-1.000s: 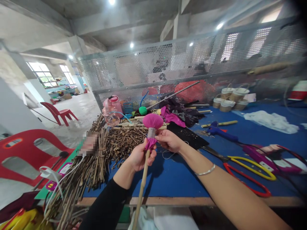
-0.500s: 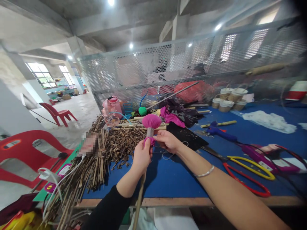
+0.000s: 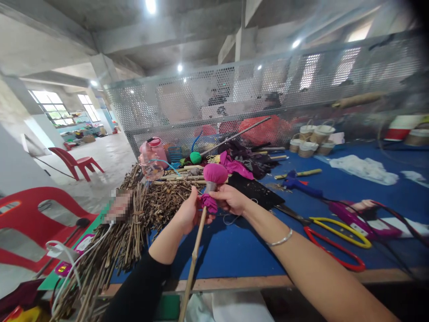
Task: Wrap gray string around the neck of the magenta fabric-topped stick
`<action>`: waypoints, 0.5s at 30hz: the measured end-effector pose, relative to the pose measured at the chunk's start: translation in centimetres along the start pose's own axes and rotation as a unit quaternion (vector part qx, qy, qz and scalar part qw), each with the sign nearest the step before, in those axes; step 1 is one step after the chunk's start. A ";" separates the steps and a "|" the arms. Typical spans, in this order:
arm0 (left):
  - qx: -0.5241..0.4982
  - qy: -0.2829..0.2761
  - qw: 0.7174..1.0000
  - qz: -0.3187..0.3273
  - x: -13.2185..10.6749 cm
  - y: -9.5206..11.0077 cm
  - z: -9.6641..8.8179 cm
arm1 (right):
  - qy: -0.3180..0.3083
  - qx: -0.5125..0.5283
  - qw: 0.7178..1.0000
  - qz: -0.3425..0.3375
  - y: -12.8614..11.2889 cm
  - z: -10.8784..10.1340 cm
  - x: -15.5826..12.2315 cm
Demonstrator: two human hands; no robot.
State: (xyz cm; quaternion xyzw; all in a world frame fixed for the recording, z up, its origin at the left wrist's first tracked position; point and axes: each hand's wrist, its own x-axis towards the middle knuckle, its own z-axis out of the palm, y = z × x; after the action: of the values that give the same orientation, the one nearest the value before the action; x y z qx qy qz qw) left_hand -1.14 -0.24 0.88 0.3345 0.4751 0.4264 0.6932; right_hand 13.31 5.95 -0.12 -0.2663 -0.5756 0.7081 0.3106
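Observation:
My left hand [image 3: 188, 215] is closed around a thin wooden stick [image 3: 191, 268] held upright over the blue table [image 3: 234, 250]. The stick's top carries a round head wrapped in magenta cloth [image 3: 215, 173], with a grey band under it and a frill of cloth below. My right hand [image 3: 229, 198] pinches that neck just under the head, fingers pressed together. A thin wire or thread loops on the table under my right hand.
A heap of dry twigs and stalks [image 3: 134, 223] lies left of my hands. Large yellow and red scissors [image 3: 335, 243], a blue glue gun [image 3: 298, 184], a pink bottle [image 3: 152, 156], cloth scraps and small baskets [image 3: 311, 141] stand around. A perforated metal screen closes the far side; red plastic chairs [image 3: 30, 223] stand left.
My left hand slid up the stick toward the cloth neck and stays near it. The right hand keeps its pinch. The view shifted slightly left and up.

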 end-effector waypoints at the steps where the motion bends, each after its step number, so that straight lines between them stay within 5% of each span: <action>1: 0.029 0.003 1.000 0.002 0.1 0.2 0.3 | 0.002 -0.006 1.000 -0.003 0.0 0.0 0.0; 6: 0.063 0.038 0.994 0.076 1.1 0.1 1.2 | 0.016 -0.021 0.999 -0.024 -0.1 0.4 0.0; 11: -0.026 0.078 0.995 0.048 1.6 0.3 -0.4 | 0.040 -0.128 0.990 -0.040 -0.1 0.1 -0.2; 15: -0.090 0.074 0.993 0.035 1.5 0.9 -1.8 | -0.160 -0.194 0.968 0.014 -0.8 1.3 -1.2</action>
State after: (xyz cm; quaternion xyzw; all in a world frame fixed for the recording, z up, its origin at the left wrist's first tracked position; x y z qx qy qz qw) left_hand -2.77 1.57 0.50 0.2548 0.4725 0.5153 0.6680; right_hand 13.29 4.30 0.94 -0.2125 -0.7405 0.6205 0.1469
